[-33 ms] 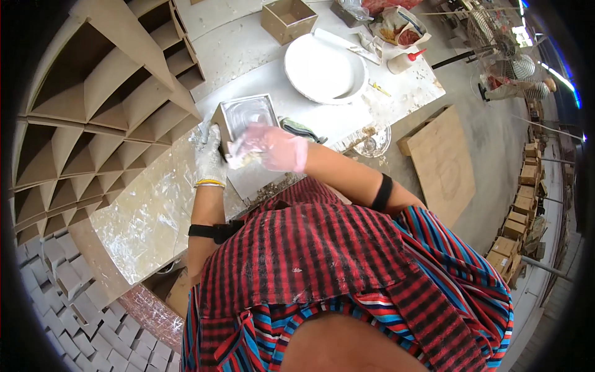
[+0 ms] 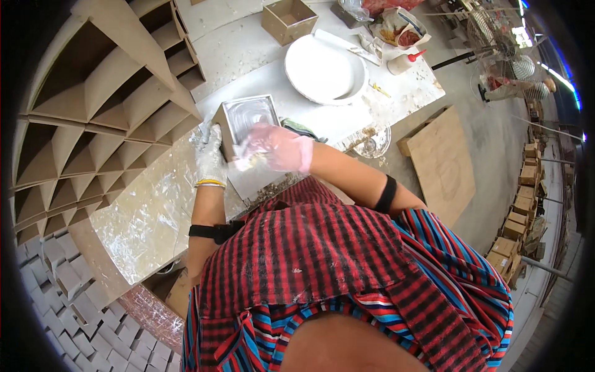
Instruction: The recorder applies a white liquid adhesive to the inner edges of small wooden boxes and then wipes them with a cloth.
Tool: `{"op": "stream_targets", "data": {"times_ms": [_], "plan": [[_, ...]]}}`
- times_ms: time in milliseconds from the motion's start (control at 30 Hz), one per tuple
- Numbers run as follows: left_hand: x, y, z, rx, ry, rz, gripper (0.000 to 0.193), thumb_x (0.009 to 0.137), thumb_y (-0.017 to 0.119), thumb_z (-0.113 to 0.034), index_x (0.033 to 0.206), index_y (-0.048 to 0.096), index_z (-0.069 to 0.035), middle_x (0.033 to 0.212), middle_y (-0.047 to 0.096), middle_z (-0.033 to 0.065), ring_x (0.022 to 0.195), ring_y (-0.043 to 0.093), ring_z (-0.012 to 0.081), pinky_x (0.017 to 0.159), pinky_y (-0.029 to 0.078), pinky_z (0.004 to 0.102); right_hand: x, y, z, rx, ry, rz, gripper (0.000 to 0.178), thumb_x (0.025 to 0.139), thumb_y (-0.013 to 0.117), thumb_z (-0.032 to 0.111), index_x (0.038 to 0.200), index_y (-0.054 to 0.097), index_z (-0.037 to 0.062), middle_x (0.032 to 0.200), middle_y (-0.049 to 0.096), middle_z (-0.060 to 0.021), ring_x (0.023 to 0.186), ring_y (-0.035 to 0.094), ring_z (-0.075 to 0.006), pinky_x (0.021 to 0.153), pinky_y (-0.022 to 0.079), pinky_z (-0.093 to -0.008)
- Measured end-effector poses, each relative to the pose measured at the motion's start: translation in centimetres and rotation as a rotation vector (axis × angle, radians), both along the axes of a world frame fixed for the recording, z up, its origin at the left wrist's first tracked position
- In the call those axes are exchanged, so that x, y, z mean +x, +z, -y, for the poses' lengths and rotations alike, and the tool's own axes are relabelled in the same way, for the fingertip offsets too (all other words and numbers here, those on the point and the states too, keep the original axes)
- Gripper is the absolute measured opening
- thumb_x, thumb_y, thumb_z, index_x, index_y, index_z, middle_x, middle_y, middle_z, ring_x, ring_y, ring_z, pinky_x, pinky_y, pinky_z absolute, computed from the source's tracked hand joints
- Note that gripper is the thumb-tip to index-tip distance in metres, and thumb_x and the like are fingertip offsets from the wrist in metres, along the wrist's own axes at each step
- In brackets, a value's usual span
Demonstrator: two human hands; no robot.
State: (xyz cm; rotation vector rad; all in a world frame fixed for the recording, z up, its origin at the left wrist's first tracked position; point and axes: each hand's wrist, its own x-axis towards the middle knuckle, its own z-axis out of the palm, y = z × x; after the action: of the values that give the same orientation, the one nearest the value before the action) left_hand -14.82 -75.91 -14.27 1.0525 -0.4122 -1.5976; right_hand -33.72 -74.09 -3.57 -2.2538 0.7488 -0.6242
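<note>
Head view looks down on a square box mould (image 2: 245,121) with brown outer walls and a pale, shiny wet-looking lining, tipped up on the plastic-covered counter (image 2: 149,217). The left hand (image 2: 209,155), in a thin clear glove, has its grip closed around the mould's left wall, steadying it. The right hand (image 2: 279,149), also gloved, sits just in front of the mould's lower edge with its grip closed on a small pale wad (image 2: 251,162); whether that is cloth or sponge is too blurred to tell.

Beyond the mould lies a large white dish (image 2: 325,69), and past that a small open brown box (image 2: 289,18) and a squeeze bottle with a red tip (image 2: 404,62). To the left of the mould stands a rack of angled brown compartments (image 2: 93,111). To its right, off the counter, a flat board (image 2: 441,164) lies on the floor.

The mould looks stiff and fairly light, but its inner face seems slick and probably easily marred, so the dry outer walls are likely the safer place to hold, gripped from opposite sides.
</note>
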Motion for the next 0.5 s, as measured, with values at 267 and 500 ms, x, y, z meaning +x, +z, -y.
{"op": "stream_targets", "data": {"times_ms": [267,500], "plan": [[1.3,4.5,-1.7,0.046,0.0,-0.095,0.033,0.084,0.064,-0.013,0.113,0.054,-0.001,0.11,0.057,0.0062,0.101,0.054,0.0155,0.088,0.044,0.0289,-6.3,-5.2,3.0,0.805,-0.732,0.503,0.024,0.079,0.062,0.006,0.103,0.061,0.0031,0.105,0.061,-0.0111,0.092,0.059,-0.0225,0.085,0.047,-0.0303],[2.3,11.2,-3.8,-0.044,-0.063,0.303,0.022,0.085,0.06,-0.011,0.105,0.06,-0.002,0.099,0.062,0.0035,0.088,0.057,0.0126,0.079,0.045,0.0246,-2.4,-5.3,5.5,0.439,-0.788,0.077,0.072,0.072,0.072,0.016,0.13,0.035,-0.0055,0.13,0.044,-0.0204,0.117,0.047,-0.0265,0.097,0.038,-0.0333]]}}
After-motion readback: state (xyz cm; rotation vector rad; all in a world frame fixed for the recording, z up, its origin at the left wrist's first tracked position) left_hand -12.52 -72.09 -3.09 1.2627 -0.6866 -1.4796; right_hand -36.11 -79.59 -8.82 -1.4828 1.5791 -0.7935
